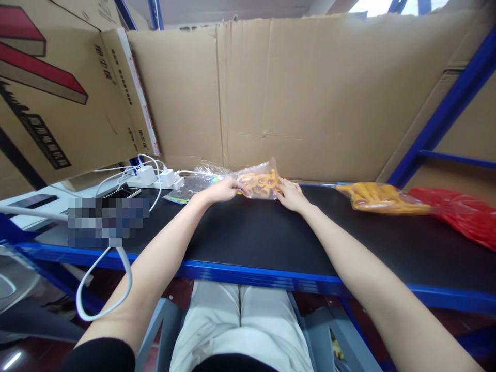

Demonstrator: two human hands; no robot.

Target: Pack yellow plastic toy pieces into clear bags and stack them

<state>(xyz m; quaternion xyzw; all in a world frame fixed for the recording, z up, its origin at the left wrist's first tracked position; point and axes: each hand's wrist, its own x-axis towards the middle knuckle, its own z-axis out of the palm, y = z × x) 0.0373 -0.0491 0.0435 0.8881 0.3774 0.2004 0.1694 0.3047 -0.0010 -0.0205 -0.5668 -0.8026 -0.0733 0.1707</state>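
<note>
A clear plastic bag [259, 181] with several orange-yellow pieces inside stands tilted up at the back of the black tabletop. My left hand [225, 189] grips its left edge, thumb and fingers closed on the plastic. On the opposite side, my right hand [291, 195] holds the right edge with its fingers bent around it. What exactly the pieces are is too small to tell. Just behind my left hand lies a flattened clear plastic bag [189, 187] with a coloured edge.
To the right lie another bag of orange-yellow pieces [377, 197] and a red plastic bag [459, 209]. A white power strip [155, 178] with chargers and cables sits at the left, near a phone [123, 192]. Cardboard [310, 98] walls the back; a blue rail [263, 274] edges the front.
</note>
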